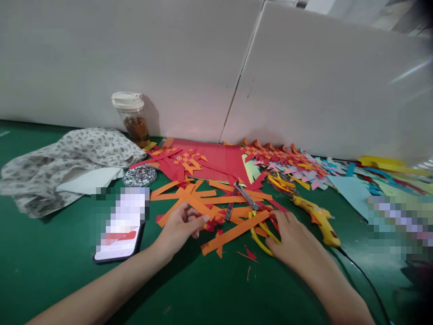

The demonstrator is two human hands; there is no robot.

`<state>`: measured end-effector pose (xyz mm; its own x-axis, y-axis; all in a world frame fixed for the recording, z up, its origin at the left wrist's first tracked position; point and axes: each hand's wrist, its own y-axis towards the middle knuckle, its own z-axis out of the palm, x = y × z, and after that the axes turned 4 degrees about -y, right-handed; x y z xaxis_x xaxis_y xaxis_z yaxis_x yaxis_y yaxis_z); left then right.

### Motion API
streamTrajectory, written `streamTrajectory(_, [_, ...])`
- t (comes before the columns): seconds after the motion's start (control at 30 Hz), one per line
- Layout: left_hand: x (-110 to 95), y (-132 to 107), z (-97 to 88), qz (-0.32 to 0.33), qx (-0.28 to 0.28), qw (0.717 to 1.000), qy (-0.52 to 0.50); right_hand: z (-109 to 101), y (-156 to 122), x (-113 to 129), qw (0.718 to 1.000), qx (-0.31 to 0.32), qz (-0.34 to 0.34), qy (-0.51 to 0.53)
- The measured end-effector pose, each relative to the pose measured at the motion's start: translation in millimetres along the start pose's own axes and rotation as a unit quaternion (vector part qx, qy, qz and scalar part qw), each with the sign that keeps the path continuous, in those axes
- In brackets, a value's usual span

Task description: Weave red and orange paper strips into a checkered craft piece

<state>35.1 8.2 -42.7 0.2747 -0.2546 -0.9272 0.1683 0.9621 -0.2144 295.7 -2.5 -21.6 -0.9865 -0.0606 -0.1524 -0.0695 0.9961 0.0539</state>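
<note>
My left hand (181, 228) rests on a loose heap of orange paper strips (206, 203) on the green table, fingers pinching at red and orange strips near its fingertips. My right hand (291, 241) lies over the yellow handles of a pair of scissors (252, 212), whose metal blades stand apart and point up-left over the strips. One long orange strip (233, 232) runs between the two hands. Small red scraps (250, 253) lie in front of the heap.
A phone (118, 232) lies left of my left hand. A yellow glue gun (316, 219) with a black cord lies right of my right hand. Behind are woven red-orange paper pieces (184, 159), a dish of beads (140, 175), a lidded cup (132, 118), a cloth (71, 158) and white partitions.
</note>
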Motion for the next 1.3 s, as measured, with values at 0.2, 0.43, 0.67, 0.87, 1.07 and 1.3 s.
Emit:
streamTrajectory(0.2, [1,0,-2.4,0.005,-0.003,1.000,0.023,0,6,-7,0.999,0.024,0.022,-0.027])
streamTrajectory(0.43, [0,-1,-0.4,0.014,0.008,1.000,0.009,-11,8,-4,0.989,-0.131,0.068,0.024])
streamTrajectory(0.67, [1,-6,3.9,0.046,0.002,0.999,0.006,-26,-2,25,0.981,-0.103,-0.082,0.143])
streamTrajectory(0.87, [6,-6,1.8,0.062,-0.008,0.998,0.011,-19,-6,38,0.984,-0.008,-0.133,0.121])
streamTrajectory(1.07, [9,-4,-0.9,0.063,0.025,0.998,-0.004,-13,-5,43,0.983,-0.027,-0.148,0.105])
streamTrajectory(1.3, [11,-4,-0.9,0.065,0.031,0.997,-0.001,-16,-4,44,0.984,-0.013,-0.151,0.092])
